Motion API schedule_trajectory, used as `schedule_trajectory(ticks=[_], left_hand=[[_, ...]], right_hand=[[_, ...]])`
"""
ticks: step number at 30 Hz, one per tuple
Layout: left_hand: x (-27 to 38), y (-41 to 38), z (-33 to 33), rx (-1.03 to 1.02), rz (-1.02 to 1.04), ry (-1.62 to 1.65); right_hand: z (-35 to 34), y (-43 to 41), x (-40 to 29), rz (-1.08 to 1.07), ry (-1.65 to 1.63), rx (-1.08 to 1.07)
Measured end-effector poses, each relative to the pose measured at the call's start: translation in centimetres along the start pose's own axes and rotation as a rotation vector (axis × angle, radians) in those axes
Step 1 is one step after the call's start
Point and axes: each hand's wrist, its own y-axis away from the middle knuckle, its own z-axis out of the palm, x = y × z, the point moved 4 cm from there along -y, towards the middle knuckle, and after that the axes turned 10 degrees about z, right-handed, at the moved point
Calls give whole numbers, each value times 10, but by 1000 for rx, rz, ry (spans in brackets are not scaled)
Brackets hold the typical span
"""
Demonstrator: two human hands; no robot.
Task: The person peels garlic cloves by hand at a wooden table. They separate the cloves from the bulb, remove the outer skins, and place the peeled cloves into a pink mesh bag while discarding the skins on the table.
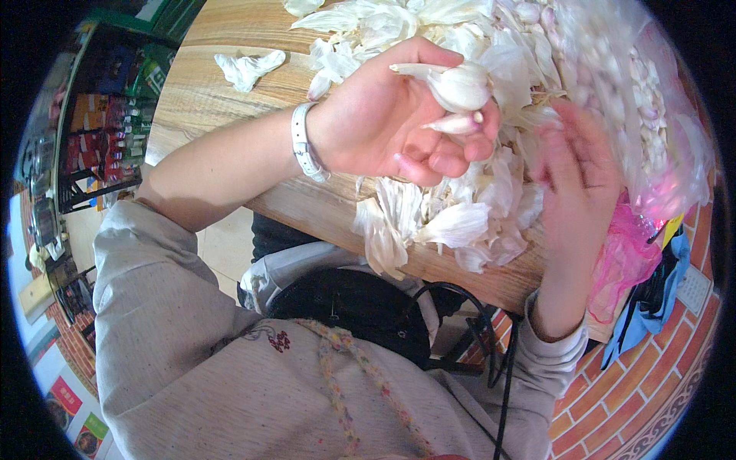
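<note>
My left hand (379, 123) is turned palm up over the table and is shut on a partly broken garlic bulb (463, 87), its dry stem towards the wrist. A loose garlic clove (457, 123) rests against the fingers of that hand, just below the bulb. Motion blurs my right hand (581, 164), which is apart from the bulb on its right. Its fingers are bent, and whether they pinch anything is unclear. Papery garlic skins (448, 221) lie in a heap beneath and around both hands.
A clear plastic bag (627, 34) and many garlic cloves (647, 98) lie at the right. Pink netting (624, 253) hangs beside the wooden table (230, 106). A crumpled white tissue (250, 69) lies at the left. A black cable (509, 368) runs down before my body.
</note>
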Motion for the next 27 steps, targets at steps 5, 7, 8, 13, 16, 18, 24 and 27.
schedule_trajectory(ticks=[5,7,8,13,16,18,24,27], left_hand=[[-10,5,0,48,-60,-354],[-15,4,1,-50,-55,-565],[-16,3,3,-106,-48,-651],[-15,0,0,-106,-33,-687],[-18,-2,0,-185,41,-577],[-15,-3,-1,-286,71,-464],[-5,-3,2,-62,85,-212],[-5,-2,0,-137,126,-93]], right_hand=[[13,2,-6,-193,152,-77],[13,4,-5,-186,167,-102],[14,5,-4,-198,211,-101],[6,8,-10,-290,340,6],[1,11,-11,-307,226,150],[-17,12,-7,-214,-107,362],[-19,5,-11,-257,51,168],[8,11,-22,-272,495,178]])
